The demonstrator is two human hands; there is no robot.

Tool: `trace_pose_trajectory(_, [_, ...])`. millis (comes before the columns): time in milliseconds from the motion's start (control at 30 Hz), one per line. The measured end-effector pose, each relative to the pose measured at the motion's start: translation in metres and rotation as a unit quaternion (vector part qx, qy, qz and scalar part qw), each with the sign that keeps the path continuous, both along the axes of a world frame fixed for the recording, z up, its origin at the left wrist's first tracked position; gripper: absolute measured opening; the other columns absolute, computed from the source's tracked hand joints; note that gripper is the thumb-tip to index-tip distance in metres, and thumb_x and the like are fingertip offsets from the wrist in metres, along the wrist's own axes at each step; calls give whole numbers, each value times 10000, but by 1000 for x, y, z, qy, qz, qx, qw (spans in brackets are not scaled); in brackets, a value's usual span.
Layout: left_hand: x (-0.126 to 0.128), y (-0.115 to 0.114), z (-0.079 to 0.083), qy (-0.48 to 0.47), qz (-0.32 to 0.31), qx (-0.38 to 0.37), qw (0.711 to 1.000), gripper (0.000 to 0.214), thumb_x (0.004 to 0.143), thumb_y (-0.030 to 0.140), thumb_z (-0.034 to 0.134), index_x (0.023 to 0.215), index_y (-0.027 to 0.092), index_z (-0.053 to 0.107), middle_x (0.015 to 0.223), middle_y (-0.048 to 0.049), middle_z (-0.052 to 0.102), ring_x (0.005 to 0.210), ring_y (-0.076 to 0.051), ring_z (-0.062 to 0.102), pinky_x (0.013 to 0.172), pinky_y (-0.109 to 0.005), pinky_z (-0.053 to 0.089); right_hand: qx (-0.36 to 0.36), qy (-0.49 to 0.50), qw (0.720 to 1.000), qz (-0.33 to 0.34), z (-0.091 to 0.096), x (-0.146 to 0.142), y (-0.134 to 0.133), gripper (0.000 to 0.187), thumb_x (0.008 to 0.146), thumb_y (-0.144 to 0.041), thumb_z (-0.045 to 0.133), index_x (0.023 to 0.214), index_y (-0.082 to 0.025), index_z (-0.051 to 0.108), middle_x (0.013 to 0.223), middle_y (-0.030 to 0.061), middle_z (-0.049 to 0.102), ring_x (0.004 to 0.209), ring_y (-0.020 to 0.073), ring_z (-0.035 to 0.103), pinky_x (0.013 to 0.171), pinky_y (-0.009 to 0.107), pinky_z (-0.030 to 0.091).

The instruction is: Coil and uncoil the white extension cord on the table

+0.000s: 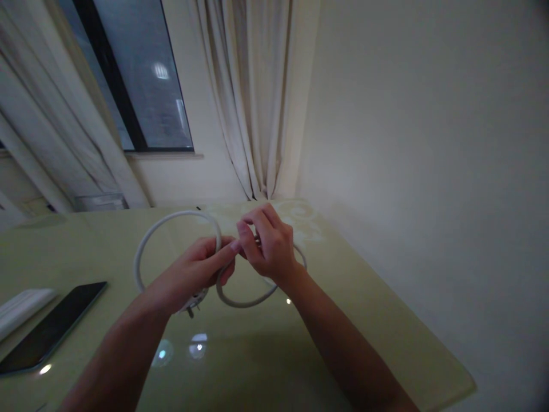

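A white power cord (147,239) hangs in loops between my hands above the table. My left hand (199,263) is closed on the cord, its thumb laid along the top. Below the left palm a plug (195,300) shows its metal prongs, partly hidden by the hand. Close to the left fingertips, my right hand (270,240) pinches another part of the cord with curled fingers. One loop circles out to the left and a second hangs under the right hand. The fingers cover the spot where the strands meet.
On the glossy greenish table (364,320), a dark phone-like slab (54,326) lies at the left beside a white power strip-like object (26,306). A wall (429,143) borders the table on the right. Curtains (257,97) and a window (146,74) are behind it.
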State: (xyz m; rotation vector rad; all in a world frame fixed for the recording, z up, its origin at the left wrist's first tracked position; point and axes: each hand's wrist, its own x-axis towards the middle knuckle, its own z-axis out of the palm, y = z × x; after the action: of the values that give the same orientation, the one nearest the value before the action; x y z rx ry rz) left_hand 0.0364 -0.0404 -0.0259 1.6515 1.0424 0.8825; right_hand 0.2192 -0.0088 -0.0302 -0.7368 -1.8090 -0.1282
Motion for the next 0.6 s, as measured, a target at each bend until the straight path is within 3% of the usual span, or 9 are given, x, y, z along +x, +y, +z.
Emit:
trace_pose_trajectory(200, [0, 9, -1, -94, 78, 21, 992, 408, 955, 563, 664, 820, 178, 687, 629, 7, 570, 483, -77, 358, 418, -174, 278, -93, -49, 994, -14, 11, 6, 3, 371, 1111, -430, 438, 927, -200, 664, 977, 69, 693, 955, 184, 621, 883, 318, 455])
trace_pose_trajectory(433, [-6, 10, 1, -59, 74, 94, 991, 352, 940, 482, 721, 779, 169, 727, 721, -5, 585, 563, -88, 425, 486, -180, 368, -118, -111, 986, 32, 14, 13, 14, 404, 1087, -519, 509, 983, -187, 714, 995, 51, 723, 981, 173, 614, 877, 290, 421])
trace_pose_trajectory(600, [-5, 13, -3, -127, 122, 65, 982, 404, 961, 519, 681, 774, 167, 747, 738, -40, 653, 654, -132, 530, 574, -206, 445, -118, -120, 985, 33, 13, 15, 15, 450, 1073, -569, 507, 964, -191, 724, 967, 45, 721, 956, 164, 611, 848, 280, 408])
